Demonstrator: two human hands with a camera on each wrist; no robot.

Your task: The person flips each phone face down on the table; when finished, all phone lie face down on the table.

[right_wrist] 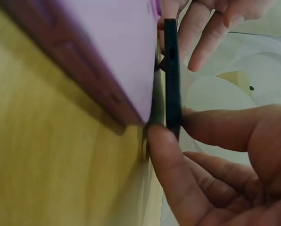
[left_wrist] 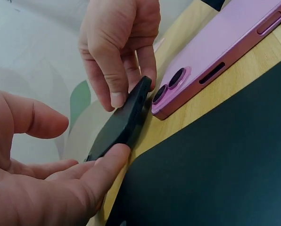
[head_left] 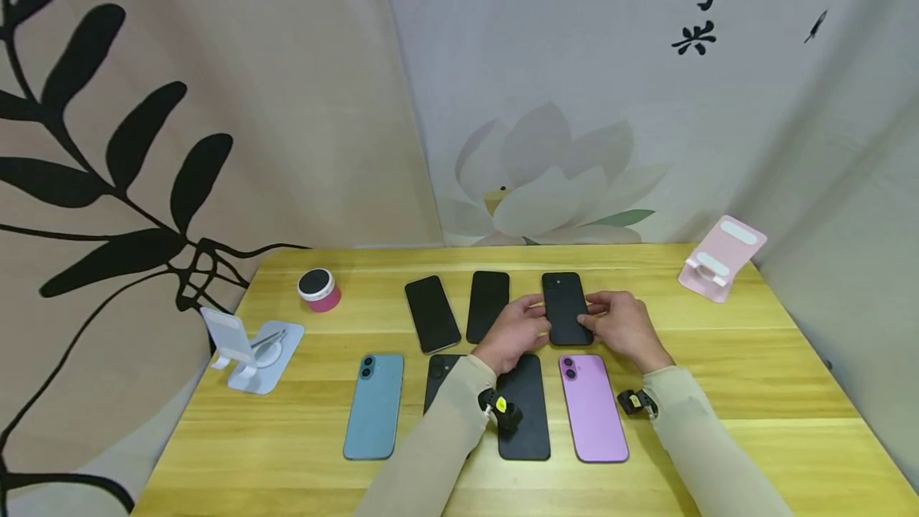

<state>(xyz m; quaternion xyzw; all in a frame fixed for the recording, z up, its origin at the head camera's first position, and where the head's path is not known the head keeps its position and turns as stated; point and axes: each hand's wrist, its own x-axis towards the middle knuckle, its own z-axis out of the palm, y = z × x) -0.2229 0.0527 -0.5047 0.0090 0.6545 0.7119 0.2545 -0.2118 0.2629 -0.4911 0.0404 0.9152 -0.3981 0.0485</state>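
Between my two hands is a dark smartphone (head_left: 565,305), camera side up, at the right end of the back row. My right hand (head_left: 626,325) pinches its right edge, thumb on the upper face and fingers underneath, as the right wrist view shows. On the opposite edge, the fingertips of my left hand (head_left: 513,329) touch the phone, while the left thumb stands off it in the left wrist view. In both wrist views the phone (right_wrist: 172,80) appears close over the wooden table. A pink-purple phone (head_left: 594,409) lies just in front of it.
Two black phones (head_left: 433,313) lie to the left in the back row. In front are a blue phone (head_left: 375,405), a black phone (head_left: 524,413) and a dark phone (head_left: 438,373) partly under my left sleeve. Phone stands (head_left: 269,357) (head_left: 721,258) and a pink jar (head_left: 319,290) flank them.
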